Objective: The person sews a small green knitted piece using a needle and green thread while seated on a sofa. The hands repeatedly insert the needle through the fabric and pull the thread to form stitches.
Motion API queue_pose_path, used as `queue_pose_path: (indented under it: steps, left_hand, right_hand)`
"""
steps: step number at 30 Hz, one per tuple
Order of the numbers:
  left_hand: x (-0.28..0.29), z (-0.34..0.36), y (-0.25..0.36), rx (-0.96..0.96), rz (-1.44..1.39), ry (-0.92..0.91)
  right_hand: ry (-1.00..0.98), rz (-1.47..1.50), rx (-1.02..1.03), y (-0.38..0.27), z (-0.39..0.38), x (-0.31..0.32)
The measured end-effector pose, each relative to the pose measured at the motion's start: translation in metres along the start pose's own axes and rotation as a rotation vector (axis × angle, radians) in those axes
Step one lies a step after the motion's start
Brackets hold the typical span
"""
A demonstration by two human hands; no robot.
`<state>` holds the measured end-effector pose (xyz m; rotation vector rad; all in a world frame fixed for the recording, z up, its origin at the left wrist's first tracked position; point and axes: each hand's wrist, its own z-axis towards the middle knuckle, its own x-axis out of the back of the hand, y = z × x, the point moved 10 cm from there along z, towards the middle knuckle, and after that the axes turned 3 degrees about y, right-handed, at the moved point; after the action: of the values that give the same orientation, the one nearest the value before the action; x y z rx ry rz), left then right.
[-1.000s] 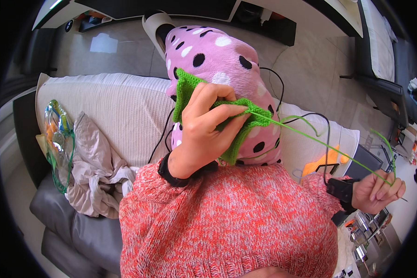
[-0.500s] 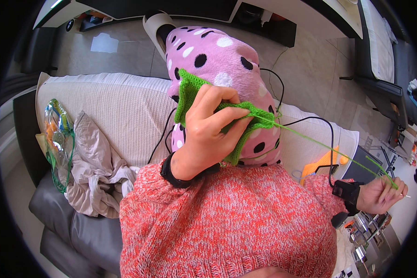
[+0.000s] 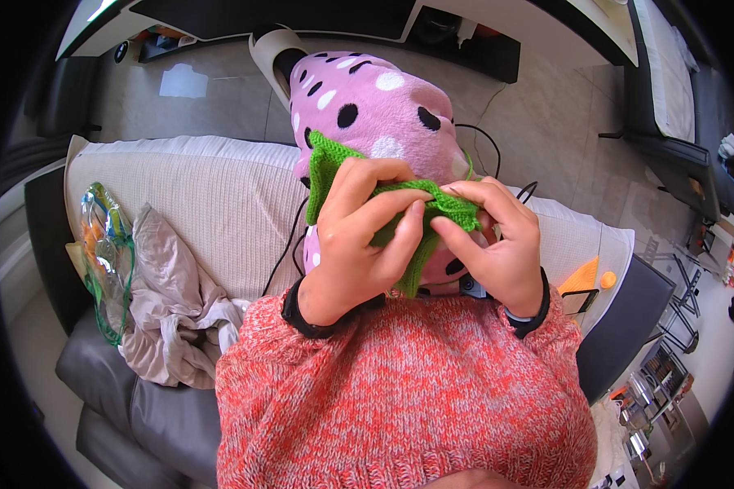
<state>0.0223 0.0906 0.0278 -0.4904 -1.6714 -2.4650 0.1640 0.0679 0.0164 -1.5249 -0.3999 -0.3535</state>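
Note:
A bright green knitted piece (image 3: pixel 324 167) lies folded over a pink fleece blanket (image 3: pixel 363 90) with black and white spots, which covers my lap. My left hand (image 3: pixel 359 236) is closed on the knit's upper edge, with thumb and fingertips pinching it. At the same edge, just to the right, my right hand (image 3: pixel 506 248) grips the right end of the knit between thumb and forefinger. Its other fingers are partly hidden behind the work. A short loop of green yarn (image 3: pixel 468 163) shows above the right end. No needle can be made out now.
On the left of the sofa cover (image 3: pixel 212 175) lie a clear bag with green trim (image 3: pixel 106 244) and a crumpled beige cloth (image 3: pixel 171 301). An orange piece (image 3: pixel 579 281) and a small orange ball (image 3: pixel 607 280) sit at the right. A black cable (image 3: pixel 485 132) runs past the blanket.
My right hand has come back from far right, where it held green yarn stretched taut and a thin pale-tipped tool, to the knit's edge. My left hand keeps its hold.

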Motion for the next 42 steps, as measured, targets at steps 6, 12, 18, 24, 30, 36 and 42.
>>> queue_pose_path:
  steps: [6, 12, 18, 24, 30, 36, 42]
  left_hand:
    - [0.002, 0.003, -0.003, 0.012, -0.030, 0.101]
    - [-0.001, 0.008, 0.002, -0.095, 0.040, 0.052]
    - [-0.007, 0.011, 0.003, -0.134, 0.116, 0.012]
    - [-0.009, 0.011, 0.002, -0.123, 0.122, -0.003]
    - [-0.008, 0.011, 0.001, -0.096, 0.089, -0.038]
    - [-0.009, 0.010, 0.003, -0.143, 0.076, -0.116]
    - [-0.008, 0.011, 0.003, -0.178, 0.091, -0.109]
  right_hand:
    - [-0.111, 0.398, -0.167, 0.034, 0.000, -0.011]
    - [-0.183, 0.748, -0.325, 0.057, -0.002, -0.022]
    - [-0.182, 0.732, -0.370, 0.053, -0.001, -0.019]
    - [-0.002, 0.077, 0.032, 0.009, 0.009, 0.003]
    - [-0.105, 0.267, -0.081, 0.025, 0.013, -0.007]
    - [-0.225, 0.634, -0.367, 0.056, 0.004, -0.027]
    - [-0.217, 0.669, -0.385, 0.056, 0.007, -0.029]
